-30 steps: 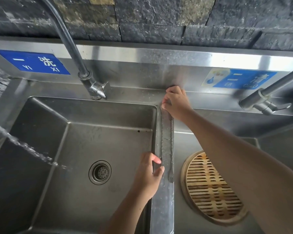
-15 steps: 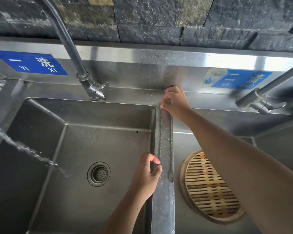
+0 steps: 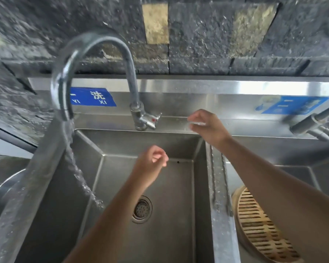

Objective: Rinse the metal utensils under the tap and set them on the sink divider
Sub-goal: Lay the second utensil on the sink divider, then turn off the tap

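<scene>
Two long thin metal utensils (image 3: 214, 179) lie lengthwise, side by side, on the wet steel sink divider (image 3: 223, 230). My right hand (image 3: 209, 128) hovers over the divider's far end, beside the tap's lever (image 3: 152, 120); its thumb and fingers are slightly apart and hold nothing that I can make out. My left hand (image 3: 152, 164) hangs over the left basin (image 3: 171, 205), fingers loosely curled and empty. The gooseneck tap (image 3: 95, 40) runs, and its stream (image 3: 78, 173) falls on the basin's left slope.
A round bamboo steamer lid (image 3: 258, 228) lies in the right basin. A second tap (image 3: 311, 124) stands at the back right. The drain strainer (image 3: 141, 209) is in the left basin's floor. A steel bowl rim (image 3: 2, 185) shows at far left.
Both hands have come off the divider and the utensils. The left hand rose over the basin; the right hand lifted towards the tap lever. The view swung up and left.
</scene>
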A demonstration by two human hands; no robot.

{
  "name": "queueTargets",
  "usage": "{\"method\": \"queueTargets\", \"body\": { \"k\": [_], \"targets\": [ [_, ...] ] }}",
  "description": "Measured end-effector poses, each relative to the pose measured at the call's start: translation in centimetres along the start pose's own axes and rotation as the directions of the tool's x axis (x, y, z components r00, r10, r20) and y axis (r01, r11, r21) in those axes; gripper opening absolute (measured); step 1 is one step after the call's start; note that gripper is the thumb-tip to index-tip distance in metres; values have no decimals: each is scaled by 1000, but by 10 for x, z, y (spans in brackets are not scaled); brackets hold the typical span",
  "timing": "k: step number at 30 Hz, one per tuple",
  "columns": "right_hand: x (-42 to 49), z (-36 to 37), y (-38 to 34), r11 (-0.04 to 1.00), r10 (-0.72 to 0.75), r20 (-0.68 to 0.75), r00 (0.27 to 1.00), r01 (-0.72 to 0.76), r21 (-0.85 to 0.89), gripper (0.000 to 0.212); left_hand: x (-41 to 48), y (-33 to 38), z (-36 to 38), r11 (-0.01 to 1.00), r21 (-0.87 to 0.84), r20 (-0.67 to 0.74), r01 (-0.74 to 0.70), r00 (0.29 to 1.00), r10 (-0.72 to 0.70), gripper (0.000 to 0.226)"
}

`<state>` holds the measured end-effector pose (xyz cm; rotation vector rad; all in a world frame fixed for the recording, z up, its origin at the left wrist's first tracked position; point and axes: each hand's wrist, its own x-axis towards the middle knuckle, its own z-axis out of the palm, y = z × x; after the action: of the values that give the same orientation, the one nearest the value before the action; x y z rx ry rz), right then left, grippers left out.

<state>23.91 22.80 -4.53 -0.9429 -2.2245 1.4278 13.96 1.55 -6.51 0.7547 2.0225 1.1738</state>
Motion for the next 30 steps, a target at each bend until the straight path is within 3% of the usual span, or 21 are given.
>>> {"method": "queueTargets", "body": {
  "k": [3, 7, 11, 14, 17, 21, 27, 30],
  "targets": [
    [2, 35, -21, 991, -27, 19, 999, 24, 129, 29, 33, 12, -45, 999, -19, -133, -36, 991, 33, 7],
    [8, 77, -34, 992, 14, 14, 1000, -15, 126, 54, 73, 21, -79, 987, 24, -337, -157, 929, 156, 35],
    [20, 106, -35, 965, 47, -27, 998, -39, 260, 60, 100, 27, -92, 979, 127, -305, -157, 933, 189, 75],
    [30, 126, -35, 943, 85, -35, 996, -69, 324, 56, 108, 33, -93, 958, 125, -219, -258, 935, 280, 59],
    [35, 141, -31, 940, 123, -128, 984, -74, 332, 45, 107, 33, -92, 962, 94, -204, -255, 941, 270, 36],
    [36, 146, -29, 965, 115, -171, 979, -70, 251, 28, 99, 35, -93, 966, 48, -183, -254, 948, 258, 31],
    [36, 142, -35, 975, 125, -139, 982, -95, 203, 23, 94, 40, -91, 972, 4, -165, -236, 958, 234, 11],
    [39, 141, -39, 980, 157, -135, 978, -136, 147, 27, 95, 41, -92, 975, 19, -174, -220, 960, 220, 24]
  ]
}}
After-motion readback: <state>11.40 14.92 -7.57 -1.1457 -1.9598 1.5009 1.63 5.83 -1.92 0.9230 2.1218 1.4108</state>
